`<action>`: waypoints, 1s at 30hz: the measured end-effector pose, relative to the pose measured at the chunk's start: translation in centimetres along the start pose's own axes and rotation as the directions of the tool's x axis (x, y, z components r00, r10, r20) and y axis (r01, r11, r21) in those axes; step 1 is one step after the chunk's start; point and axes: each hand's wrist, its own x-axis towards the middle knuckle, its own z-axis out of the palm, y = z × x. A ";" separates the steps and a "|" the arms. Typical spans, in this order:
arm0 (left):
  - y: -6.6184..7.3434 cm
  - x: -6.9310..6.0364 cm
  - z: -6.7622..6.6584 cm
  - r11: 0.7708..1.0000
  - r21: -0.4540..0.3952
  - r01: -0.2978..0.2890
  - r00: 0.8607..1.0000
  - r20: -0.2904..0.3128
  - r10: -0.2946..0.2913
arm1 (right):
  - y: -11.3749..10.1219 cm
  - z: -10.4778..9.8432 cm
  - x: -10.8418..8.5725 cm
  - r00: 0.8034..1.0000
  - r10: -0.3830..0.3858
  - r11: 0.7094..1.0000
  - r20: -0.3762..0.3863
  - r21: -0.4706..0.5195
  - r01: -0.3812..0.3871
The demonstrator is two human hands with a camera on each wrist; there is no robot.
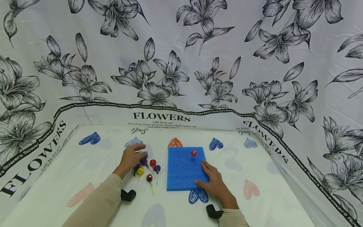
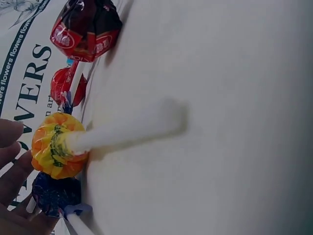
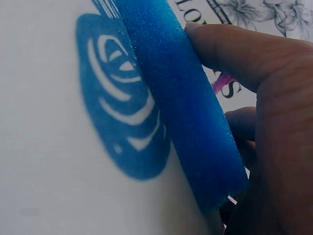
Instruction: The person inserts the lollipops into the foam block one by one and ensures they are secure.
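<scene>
Head view: left hand (image 1: 131, 159), thumb and forefinger parted, sits beside round, wrapped purple, red and yellow lollipops (image 1: 140, 171) on white heart-print cloth (image 1: 272, 189); right hand (image 1: 214, 181) rests loosely on a blue foam slab (image 1: 182, 178) bearing one red lollipop (image 1: 194, 153).

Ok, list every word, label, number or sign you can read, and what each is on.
"FLOWERS", repeated: backdrop cloth
"flowers", repeated: the cloth's black band
"Life is an art": backdrop cloth
"live it in color let your inner child come out": backdrop cloth
"and play with", rest unclear: backdrop cloth
"Smile": backdrop cloth
Dark red lollipop wrapper: print too blurred
</scene>
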 end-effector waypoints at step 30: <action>-0.8 0.7 0.9 0.994 0.067 0.083 0.997 -0.016 -0.082 | -0.1 0.0 0.1 1.000 -0.023 1.000 -0.012 -0.016 0.023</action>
